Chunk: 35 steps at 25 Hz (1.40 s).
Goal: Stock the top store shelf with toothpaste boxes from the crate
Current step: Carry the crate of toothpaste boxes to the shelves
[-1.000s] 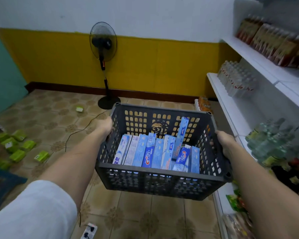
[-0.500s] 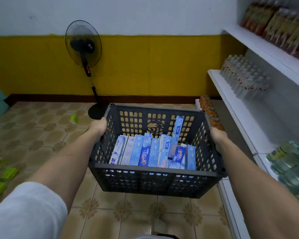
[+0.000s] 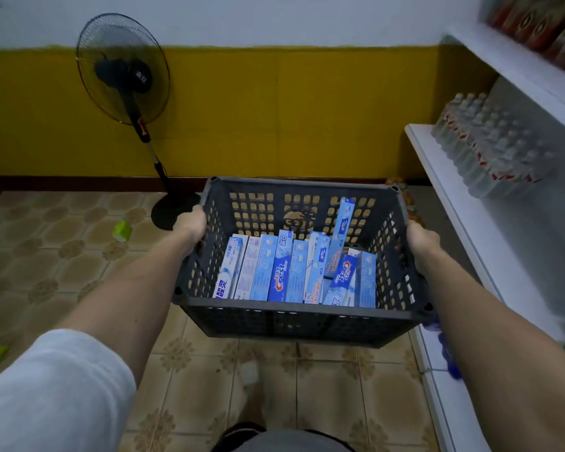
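crate [image 3: 302,321] held up off the tiled floor [image 3: 62,256], both arms out | left hand [image 3: 191,225] curled over left rim | right hand [image 3: 421,238] gripping right rim | toothpaste boxes [image 3: 282,272] lying in a row inside, one [image 3: 343,225] propped against back wall | white shelves [image 3: 444,177] right, bottled water [image 3: 490,151] on one | fan [image 3: 124,70] standing back left

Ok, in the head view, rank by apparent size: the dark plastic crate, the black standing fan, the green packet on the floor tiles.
1. dark plastic crate, though it's nearest the camera
2. black standing fan, farther off, so true ranking is unsure
3. green packet, clearly smallest
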Available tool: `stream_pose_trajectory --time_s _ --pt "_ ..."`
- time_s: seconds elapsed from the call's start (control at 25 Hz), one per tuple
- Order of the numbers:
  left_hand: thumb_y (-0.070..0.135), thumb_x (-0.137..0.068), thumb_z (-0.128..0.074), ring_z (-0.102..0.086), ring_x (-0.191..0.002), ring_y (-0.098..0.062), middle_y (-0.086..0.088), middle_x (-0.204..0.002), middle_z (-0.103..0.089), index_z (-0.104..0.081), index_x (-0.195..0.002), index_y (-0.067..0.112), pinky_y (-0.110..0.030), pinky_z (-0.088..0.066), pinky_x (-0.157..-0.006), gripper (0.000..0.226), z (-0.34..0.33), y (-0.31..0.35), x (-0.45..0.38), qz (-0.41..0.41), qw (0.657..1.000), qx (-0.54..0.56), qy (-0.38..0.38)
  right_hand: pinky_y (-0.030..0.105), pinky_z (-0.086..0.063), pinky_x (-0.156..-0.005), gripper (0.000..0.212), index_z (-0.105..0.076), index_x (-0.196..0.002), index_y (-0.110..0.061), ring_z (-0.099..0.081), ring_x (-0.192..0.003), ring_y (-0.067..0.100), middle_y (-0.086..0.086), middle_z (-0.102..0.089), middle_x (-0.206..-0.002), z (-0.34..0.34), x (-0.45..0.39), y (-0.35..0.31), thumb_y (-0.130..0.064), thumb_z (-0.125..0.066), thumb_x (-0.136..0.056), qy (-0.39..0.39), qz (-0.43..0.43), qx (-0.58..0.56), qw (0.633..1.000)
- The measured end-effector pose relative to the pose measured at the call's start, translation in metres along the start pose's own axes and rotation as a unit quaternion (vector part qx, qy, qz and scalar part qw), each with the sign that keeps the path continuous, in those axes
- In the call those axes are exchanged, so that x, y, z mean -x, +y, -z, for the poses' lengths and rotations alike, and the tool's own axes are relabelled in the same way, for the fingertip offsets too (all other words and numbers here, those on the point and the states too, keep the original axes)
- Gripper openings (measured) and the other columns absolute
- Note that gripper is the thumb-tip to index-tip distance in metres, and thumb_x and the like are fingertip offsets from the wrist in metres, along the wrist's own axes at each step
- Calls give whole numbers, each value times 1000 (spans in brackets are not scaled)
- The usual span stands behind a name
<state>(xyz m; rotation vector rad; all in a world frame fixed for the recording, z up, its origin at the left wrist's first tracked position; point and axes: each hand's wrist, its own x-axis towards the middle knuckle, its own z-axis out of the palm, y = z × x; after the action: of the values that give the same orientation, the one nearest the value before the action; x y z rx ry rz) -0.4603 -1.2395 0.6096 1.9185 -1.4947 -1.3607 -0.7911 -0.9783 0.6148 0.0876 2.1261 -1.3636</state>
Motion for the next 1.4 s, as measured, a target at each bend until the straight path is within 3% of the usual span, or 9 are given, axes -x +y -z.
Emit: stream_pose_trajectory --time_s 0.12,0.36,0.56,0.72,0.88,1.0,1.08,1.16,1.4 --pt "55 -96 -21 -40 -45 -21 -6 -58 -49 -53 -71 11 -28 -34 -53 60 -27 32 -67 1 1000 0 -12 42 -50 -93 65 -54 -129 -6 -63 -101 32 11 -65 -116 -36 -49 -19 -53 -51 -84 33 -7 -1 999" --pt "58 -98 -23 -42 -46 -22 -6 -59 -49 -56 -77 11 -30 -36 -52 61 -82 114 -198 4 997 -40 -72 42 -48 -96 66 -49 -135 -1 -59 -108 34 14 -61 -125 -100 -119 -61 -51 -47 -92 85 -51 -12 995" --pt "60 -97 -21 -64 -97 -36 -18 -117 -66 -55 -130 1 -44 -49 -89 76 -142 194 -286 5 991 -97 -96 43 -51 -94 71 -54 -131 -1 -63 -102 33 15 -65 -120 -126 -177 -88 -55 -47 -85 113 -80 -58 989" --pt "60 -98 -21 -55 -67 -28 -14 -81 -63 -61 -120 1 -38 -44 -71 75 -212 252 -338 -26 983 -130 -123 45 -50 -97 65 -58 -125 -1 -63 -103 34 13 -66 -117 -135 -245 -104 -50 -47 -84 155 -97 -86 979" --pt "55 -101 -21 -51 -60 -25 -12 -71 -58 -62 -111 0 -33 -42 -62 70 -299 297 -378 -44 969 -187 -156 49 -47 -97 82 -66 -110 -12 -63 -100 31 8 -69 -107 -125 -378 -66 -74 -40 -62 187 -148 -94 966" --pt "57 -101 -22 -52 -59 -25 -9 -67 -55 -62 -117 -1 -33 -42 -60 71 -368 330 -403 -54 958 -228 -164 45 -49 -97 60 -60 -103 -8 -60 -104 31 7 -63 -109 -123 -411 -68 -62 -43 -84 209 -171 -140 953" --pt "59 -99 -21 -56 -70 -28 -12 -76 -59 -60 -121 -1 -35 -44 -66 75 -418 358 -417 -49 948 -255 -186 31 -50 -96 72 -55 -121 -3 -59 -109 33 12 -61 -118 -125 -396 -108 -63 -47 -82 243 -200 -173 933" --pt "65 -96 -20 -61 -91 -33 -17 -102 -65 -56 -127 -1 -39 -49 -80 81 -467 381 -435 -61 933 -288 -208 17 -47 -76 44 -53 -114 -6 -58 -94 34 15 -59 -98 -122 -405 -114 -45 -47 -95 264 -216 -204 917" --pt "79 -83 -24 -50 -124 -40 -19 -141 -50 -43 -143 6 -52 -38 -107 96 -637 417 -475 -102 865 -399 -286 31 -41 -69 44 -59 -116 -3 -53 -76 23 10 -59 -90 -116 -444 -94 -39 -37 -102 350 -277 -299 843"
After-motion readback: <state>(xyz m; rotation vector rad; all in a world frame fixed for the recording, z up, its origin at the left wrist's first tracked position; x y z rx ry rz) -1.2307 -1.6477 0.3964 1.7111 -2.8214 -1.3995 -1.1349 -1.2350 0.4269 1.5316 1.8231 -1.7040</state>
